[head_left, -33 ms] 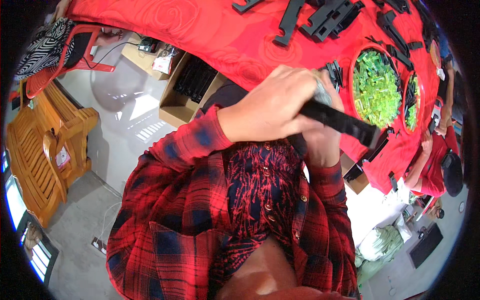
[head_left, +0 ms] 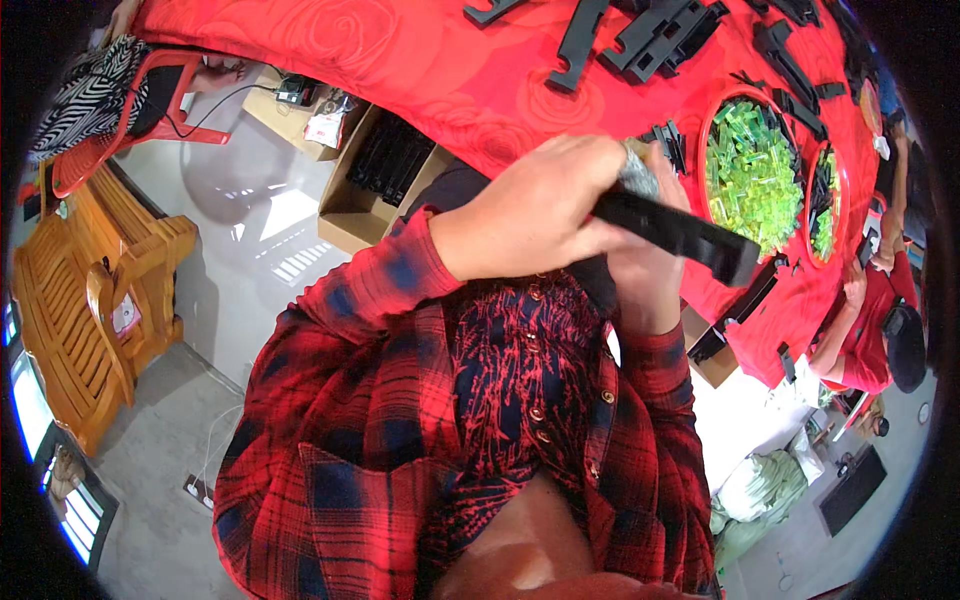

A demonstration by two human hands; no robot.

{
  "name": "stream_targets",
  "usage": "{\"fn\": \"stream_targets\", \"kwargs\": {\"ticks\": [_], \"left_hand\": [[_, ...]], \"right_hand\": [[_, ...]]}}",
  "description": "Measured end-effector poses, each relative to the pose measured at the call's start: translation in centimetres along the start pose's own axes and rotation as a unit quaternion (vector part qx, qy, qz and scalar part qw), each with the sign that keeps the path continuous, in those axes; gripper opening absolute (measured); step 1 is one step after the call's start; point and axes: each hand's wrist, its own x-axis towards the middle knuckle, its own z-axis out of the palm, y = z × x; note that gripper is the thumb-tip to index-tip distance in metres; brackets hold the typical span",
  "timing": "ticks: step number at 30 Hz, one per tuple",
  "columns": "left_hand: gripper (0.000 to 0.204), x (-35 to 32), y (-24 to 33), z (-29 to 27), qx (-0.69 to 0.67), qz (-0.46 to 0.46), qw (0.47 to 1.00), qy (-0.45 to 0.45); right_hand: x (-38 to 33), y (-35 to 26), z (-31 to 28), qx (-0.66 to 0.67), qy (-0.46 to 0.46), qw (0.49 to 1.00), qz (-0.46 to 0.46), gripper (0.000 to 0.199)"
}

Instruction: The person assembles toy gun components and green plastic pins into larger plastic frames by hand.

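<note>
My left hand [head_left: 545, 205] is closed round one end of a long black plastic part [head_left: 690, 235], whose other end points right and toward me. My right hand [head_left: 645, 280] is behind and under the same part, its fingers bent up around it and partly hidden. Between the two hands shows a small greyish, shiny wad [head_left: 638, 177], too blurred to name. Beyond my hands, several small dark pieces [head_left: 668, 143] lie on the red tablecloth [head_left: 430, 75].
A red-rimmed tray of yellow-green clear pieces [head_left: 752, 175] stands right, beside a smaller tray [head_left: 825, 205]. Black plastic parts [head_left: 660, 40] lie at the far side. A cardboard box of black parts [head_left: 385, 165] stands left below the table. A co-worker in red [head_left: 865, 340] sits right.
The black part has tilted and shifted slightly in my hands, and its free end has turned a little. My left hand has moved slightly.
</note>
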Motion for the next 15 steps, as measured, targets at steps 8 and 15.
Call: {"fn": "stream_targets", "kwargs": {"ticks": [8, 15], "left_hand": [[0.039, -1.0, -3.7, -0.6, 0.321, -0.008, 0.947, 0.026], [0.039, -1.4, -6.4, 0.6, 0.411, -0.034, 0.911, 0.011]], "right_hand": [[3.0, 2.0, -5.7, 0.009, 0.137, 0.990, 0.037, 0.017], [2.3, 2.1, -3.6, -0.171, 0.042, 0.982, -0.060, 0.014]]}}
